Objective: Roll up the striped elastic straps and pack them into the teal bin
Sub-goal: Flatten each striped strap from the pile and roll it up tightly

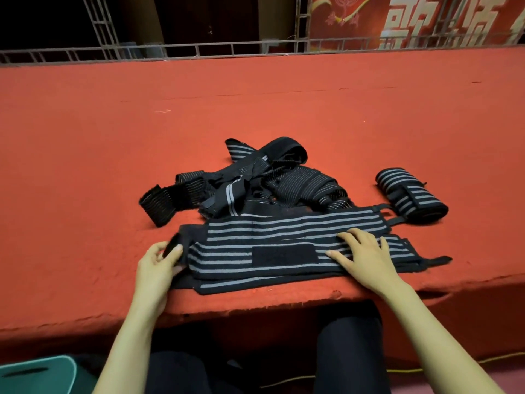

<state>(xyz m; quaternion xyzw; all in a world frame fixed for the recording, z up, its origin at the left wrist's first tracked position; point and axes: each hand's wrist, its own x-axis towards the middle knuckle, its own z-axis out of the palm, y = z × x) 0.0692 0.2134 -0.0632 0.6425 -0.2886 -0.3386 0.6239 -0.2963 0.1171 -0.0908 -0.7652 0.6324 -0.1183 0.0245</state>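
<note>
On the red counter (255, 115), your flat strap (284, 231) lies along the near edge, long axis left to right, likely spread for rolling. The tangled pile (255, 183) waits behind it; the teal bin (37, 373) sits below, left. Your right hand (363, 251) presses the strap flat, fingers straight, anchoring; your left hand (157, 264) pinches its left end

Below the red tabletop (255, 109), the teal plastic bin (54, 379) is cut off at the edge. My left fingers (156, 250) partly hide the end of the flat black-and-grey striped elastic strap (284, 231).
</note>
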